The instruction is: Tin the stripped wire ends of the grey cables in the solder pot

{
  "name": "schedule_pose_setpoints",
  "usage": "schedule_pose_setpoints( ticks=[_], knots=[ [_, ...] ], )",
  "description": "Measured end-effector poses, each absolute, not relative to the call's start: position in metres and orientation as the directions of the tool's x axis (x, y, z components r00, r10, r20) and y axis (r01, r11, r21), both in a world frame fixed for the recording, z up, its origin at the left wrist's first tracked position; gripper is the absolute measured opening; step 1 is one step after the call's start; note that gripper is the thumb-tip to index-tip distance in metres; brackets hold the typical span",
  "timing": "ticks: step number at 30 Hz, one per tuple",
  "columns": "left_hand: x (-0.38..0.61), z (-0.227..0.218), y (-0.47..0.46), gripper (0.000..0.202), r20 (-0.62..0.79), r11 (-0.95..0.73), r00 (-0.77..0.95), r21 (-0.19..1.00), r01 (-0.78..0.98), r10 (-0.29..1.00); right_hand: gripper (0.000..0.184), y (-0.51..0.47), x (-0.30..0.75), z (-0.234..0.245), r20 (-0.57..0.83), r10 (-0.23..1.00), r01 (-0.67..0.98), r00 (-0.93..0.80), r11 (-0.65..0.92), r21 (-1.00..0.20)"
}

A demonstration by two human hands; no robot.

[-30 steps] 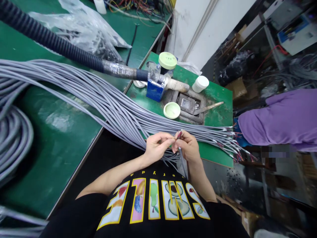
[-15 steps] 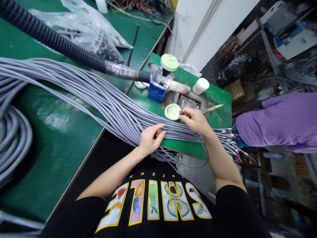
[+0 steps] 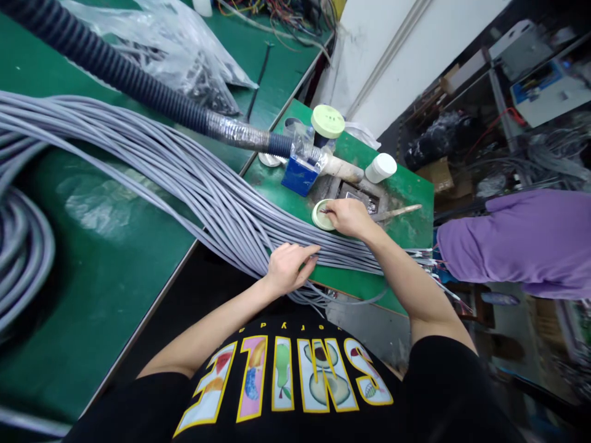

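Note:
My right hand (image 3: pixel 349 216) is closed in a pinch on the end of a grey cable, over a small pale-green dish (image 3: pixel 318 220). Thin dark wire ends show at the fingertips, inside the dish's rim. Most of the held cable is hidden by the hand and forearm. My left hand (image 3: pixel 290 267) lies open at the near edge of a thick bundle of grey cables (image 3: pixel 226 194), thumb and forefinger apart with nothing between them. Just beyond my right hand is a square metal pot (image 3: pixel 357 192) with a shiny surface.
A ribbed black hose (image 3: pixel 152 92) runs to a pale nozzle (image 3: pixel 344 168) beside a blue box (image 3: pixel 299 175). A white jar (image 3: pixel 381 168), a green-lidded container (image 3: pixel 327 121) and a wooden-handled tool (image 3: pixel 401 211) stand around the pot. A person in a purple top (image 3: pixel 512 240) is at right.
My right hand has moved left and down, bringing the wire ends into the dish. My left hand has shifted slightly right and stays open. The view has tilted a little.

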State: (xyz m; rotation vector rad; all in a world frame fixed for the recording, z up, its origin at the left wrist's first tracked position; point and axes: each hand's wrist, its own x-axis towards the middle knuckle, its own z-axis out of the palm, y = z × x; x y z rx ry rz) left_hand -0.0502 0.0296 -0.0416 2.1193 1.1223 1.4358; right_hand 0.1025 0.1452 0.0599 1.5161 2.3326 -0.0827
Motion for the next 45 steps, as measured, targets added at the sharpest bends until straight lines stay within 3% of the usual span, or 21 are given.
schedule_pose_setpoints(
  ticks=[3, 7, 11, 16, 35, 40, 45],
  knots=[
    [-0.050, -0.043, 0.029, 0.025, 0.611, -0.623, 0.186, 0.654, 0.430, 0.769, 0.030, 0.143, 0.103, 0.064, -0.324, 0.876, 0.896, -0.358, 0.419, 0.143],
    [-0.051, -0.043, 0.029, 0.024, 0.613, -0.626, 0.191, 0.649, 0.432, 0.767, 0.029, 0.146, 0.125, 0.077, -0.220, 0.911, 0.925, -0.348, 0.372, 0.075],
    [-0.051, -0.041, 0.030, 0.022, 0.622, -0.636, 0.195, 0.639, 0.434, 0.758, 0.024, 0.161, 0.167, 0.079, -0.127, 0.973, 0.979, -0.194, 0.201, 0.042],
    [-0.051, -0.039, 0.030, 0.020, 0.659, -0.664, 0.192, 0.604, 0.441, 0.727, 0.021, 0.178, 0.198, 0.060, -0.144, 0.988, 0.997, -0.049, 0.058, 0.058],
    [-0.050, -0.036, 0.031, 0.014, 0.695, -0.687, 0.198, 0.545, 0.481, 0.691, 0.019, 0.186, 0.205, 0.040, -0.183, 0.982, 0.997, -0.047, 0.058, 0.051],
    [-0.050, -0.033, 0.032, 0.012, 0.697, -0.683, 0.196, 0.537, 0.495, 0.690, 0.035, 0.145, 0.222, 0.062, 0.009, 0.998, 0.994, -0.059, 0.059, -0.087],
    [-0.053, -0.032, 0.034, 0.012, 0.641, -0.687, 0.306, 0.508, 0.519, 0.704, 0.063, 0.030, 0.259, 0.090, 0.186, 0.963, 0.929, 0.194, -0.119, -0.351]
  ],
)
